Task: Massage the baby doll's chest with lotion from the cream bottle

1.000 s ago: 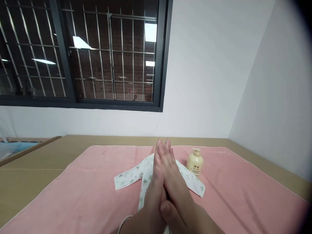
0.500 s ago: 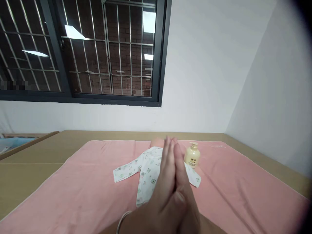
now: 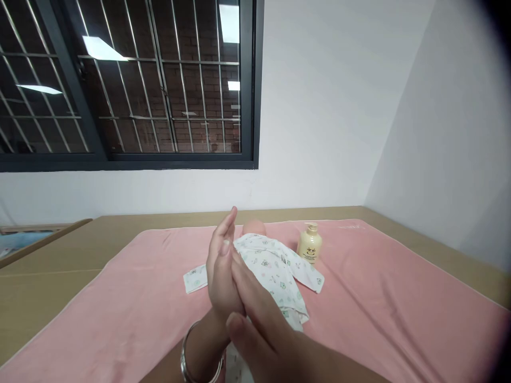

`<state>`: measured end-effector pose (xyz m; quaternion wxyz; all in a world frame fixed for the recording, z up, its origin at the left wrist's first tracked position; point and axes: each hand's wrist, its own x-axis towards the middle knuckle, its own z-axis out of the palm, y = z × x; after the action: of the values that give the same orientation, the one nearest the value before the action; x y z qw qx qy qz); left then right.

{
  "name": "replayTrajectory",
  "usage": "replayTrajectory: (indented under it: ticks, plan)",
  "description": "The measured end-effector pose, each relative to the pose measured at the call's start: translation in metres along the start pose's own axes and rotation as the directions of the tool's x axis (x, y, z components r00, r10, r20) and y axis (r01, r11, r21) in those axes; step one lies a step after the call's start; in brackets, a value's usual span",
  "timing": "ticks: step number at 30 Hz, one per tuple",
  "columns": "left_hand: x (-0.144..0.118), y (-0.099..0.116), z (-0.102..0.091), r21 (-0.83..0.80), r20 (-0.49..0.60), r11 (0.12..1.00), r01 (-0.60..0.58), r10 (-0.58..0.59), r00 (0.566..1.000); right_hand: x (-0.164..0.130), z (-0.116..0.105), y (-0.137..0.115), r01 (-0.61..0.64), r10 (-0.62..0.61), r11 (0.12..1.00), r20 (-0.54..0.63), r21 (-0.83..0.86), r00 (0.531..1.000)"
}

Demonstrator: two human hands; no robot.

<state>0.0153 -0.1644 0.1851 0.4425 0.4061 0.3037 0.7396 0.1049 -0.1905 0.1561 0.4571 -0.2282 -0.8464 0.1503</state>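
The left hand (image 3: 220, 271) and right hand (image 3: 255, 314) press palm to palm above the pink towel (image 3: 379, 308), fingers extended and grasping nothing, apparently rubbing together. One doll (image 3: 275, 266) in a printed garment lies just beyond them; one pump bottle (image 3: 309, 243) stands upright beside it, within reach.

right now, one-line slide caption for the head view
Left hand and right hand pressed palm to palm above a dressed baby doll on a pink towel, lotion bottle beside.
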Motion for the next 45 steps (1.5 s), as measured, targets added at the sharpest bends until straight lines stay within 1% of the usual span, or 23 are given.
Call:
replayTrajectory:
  ticks: [2,4,6,9,11,12,15,17,18,19,21,23,25,27,29,32,33,35,38,39,41,43,45]
  plan:
    - [0.000,-0.010,0.001,0.039,0.055,0.999,0.018,-0.020,0.998,0.003,-0.005,0.000,-0.054,0.052,0.996,0.027,0.075,0.998]
    - [0.003,-0.022,0.001,0.095,0.087,0.995,-0.030,0.022,0.996,0.007,-0.006,0.004,-0.126,0.124,0.977,0.023,0.173,0.992]
    - [0.009,-0.034,-0.002,0.168,0.161,0.979,-0.116,0.088,0.983,0.011,-0.006,0.011,-0.182,0.191,0.949,-0.010,0.258,0.982]
    - [0.031,-0.048,-0.011,0.313,0.306,0.910,-0.272,0.175,0.936,0.017,-0.010,0.033,-0.222,0.248,0.907,-0.026,0.358,0.969]
    - [0.054,-0.058,-0.022,0.432,0.305,0.834,-0.345,0.225,0.926,0.020,-0.017,0.055,-0.259,0.272,0.886,0.023,0.383,0.962]
    - [0.067,-0.065,-0.028,0.474,0.271,0.812,-0.341,0.234,0.934,0.022,-0.020,0.066,-0.291,0.294,0.880,0.051,0.376,0.954]
    - [0.103,-0.094,-0.045,0.555,0.138,0.810,-0.190,0.136,0.981,0.023,-0.024,0.102,-0.426,0.406,0.880,0.131,0.211,0.904]
    - [0.120,-0.117,-0.056,0.638,0.107,0.766,-0.077,0.011,0.994,0.022,-0.016,0.125,-0.477,0.471,0.879,0.181,-0.011,0.864]
    - [0.125,-0.129,-0.061,0.677,0.094,0.735,-0.047,-0.023,0.995,0.021,-0.010,0.136,-0.467,0.483,0.875,0.208,-0.125,0.850]
    - [0.128,-0.140,-0.066,0.707,0.097,0.705,-0.048,-0.029,0.995,0.020,-0.003,0.147,-0.443,0.489,0.869,0.242,-0.222,0.838]
    - [0.130,-0.160,-0.073,0.739,0.097,0.671,-0.063,-0.014,0.995,0.017,0.012,0.168,-0.389,0.483,0.860,0.282,-0.329,0.829]
    - [0.127,-0.174,-0.079,0.751,0.120,0.654,-0.091,0.000,0.993,0.013,0.022,0.188,-0.344,0.461,0.856,0.269,-0.387,0.846]
    - [0.123,-0.184,-0.083,0.779,0.147,0.615,-0.124,0.012,0.989,0.010,0.027,0.205,-0.351,0.461,0.840,0.204,-0.414,0.863]
    - [0.119,-0.189,-0.085,0.823,0.166,0.548,-0.152,0.024,0.986,0.007,0.028,0.218,-0.401,0.490,0.807,0.114,-0.435,0.864]
    - [0.116,-0.193,-0.085,0.858,0.174,0.485,-0.169,0.036,0.984,0.006,0.030,0.225,-0.453,0.528,0.757,0.033,-0.471,0.848]
    - [0.113,-0.194,-0.084,0.882,0.182,0.432,-0.188,0.056,0.982,0.005,0.037,0.222,-0.498,0.572,0.665,-0.050,-0.557,0.819]
    - [0.112,-0.194,-0.084,0.886,0.183,0.423,-0.191,0.060,0.981,0.005,0.039,0.219,-0.492,0.571,0.649,-0.056,-0.579,0.819]
    - [0.111,-0.194,-0.083,0.893,0.181,0.409,-0.189,0.059,0.982,0.005,0.043,0.213,-0.426,0.526,0.680,-0.008,-0.596,0.850]
    - [0.111,-0.192,-0.083,0.906,0.173,0.385,-0.178,0.046,0.984,0.006,0.040,0.212,-0.300,0.421,0.790,0.117,-0.535,0.899]
    - [0.110,-0.192,-0.083,0.910,0.174,0.375,-0.177,0.042,0.984,0.006,0.038,0.214,-0.296,0.413,0.809,0.134,-0.507,0.901]
    - [0.109,-0.191,-0.082,0.914,0.177,0.363,-0.179,0.038,0.983,0.006,0.032,0.221,-0.348,0.449,0.809,0.117,-0.473,0.886]
    - [0.109,-0.190,-0.081,0.915,0.185,0.359,-0.184,0.033,0.982,0.005,0.029,0.228,-0.417,0.503,0.772,0.059,-0.480,0.862]
    - [0.108,-0.189,-0.080,0.918,0.186,0.351,-0.184,0.029,0.982,0.005,0.030,0.231,-0.468,0.542,0.706,-0.020,-0.532,0.840]
